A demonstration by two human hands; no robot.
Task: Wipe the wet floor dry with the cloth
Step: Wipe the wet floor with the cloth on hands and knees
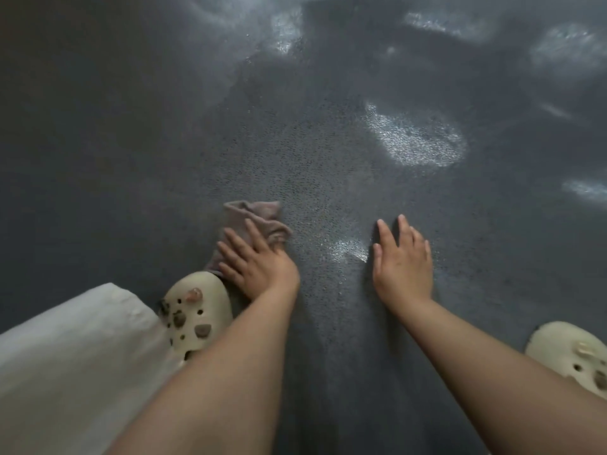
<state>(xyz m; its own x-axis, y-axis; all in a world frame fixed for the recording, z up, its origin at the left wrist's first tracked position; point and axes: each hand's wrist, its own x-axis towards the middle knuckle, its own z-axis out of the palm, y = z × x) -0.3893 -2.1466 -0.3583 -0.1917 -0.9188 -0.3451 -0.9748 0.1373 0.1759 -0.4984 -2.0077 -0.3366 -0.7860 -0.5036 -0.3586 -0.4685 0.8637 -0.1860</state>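
A dark grey speckled floor (138, 133) is seen from above, marked by pale glistening wet patches (415, 139) toward the far right and a smaller sheen (349, 249) between the two hands. A white trouser leg (72, 356) is seen at near left, and cream perforated clogs are worn, the left clog (197, 315) just beside the cloth, the right clog (573, 353) at the right edge. The left hand (262, 266) is laid flat, fingers spread, on a crumpled pinkish-brown cloth (259, 218) lying on the floor left of centre. The right hand (402, 257) is pressed flat on the bare floor, fingers straight
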